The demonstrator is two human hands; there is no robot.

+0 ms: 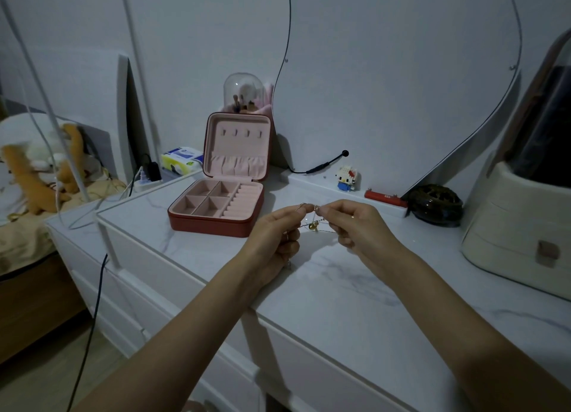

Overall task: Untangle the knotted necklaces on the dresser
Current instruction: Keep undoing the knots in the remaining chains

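Two hands, left [279, 232] and right [355, 226], pinching tangled necklaces [313, 224] strung between them above worktop [355, 288].

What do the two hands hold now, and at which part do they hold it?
Both hands pinch the tangled necklaces above the dresser: the left hand and right hand hold the thin chains between thumb and fingers, with a small pendant hanging between them.

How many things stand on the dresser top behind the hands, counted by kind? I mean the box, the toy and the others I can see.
Open jewelry box: 1
Block toy figure: 1
Red flat case: 1
Dark openwork ball: 1
Glass dome with brushes: 1
Cream drawer organizer: 1
Total: 6
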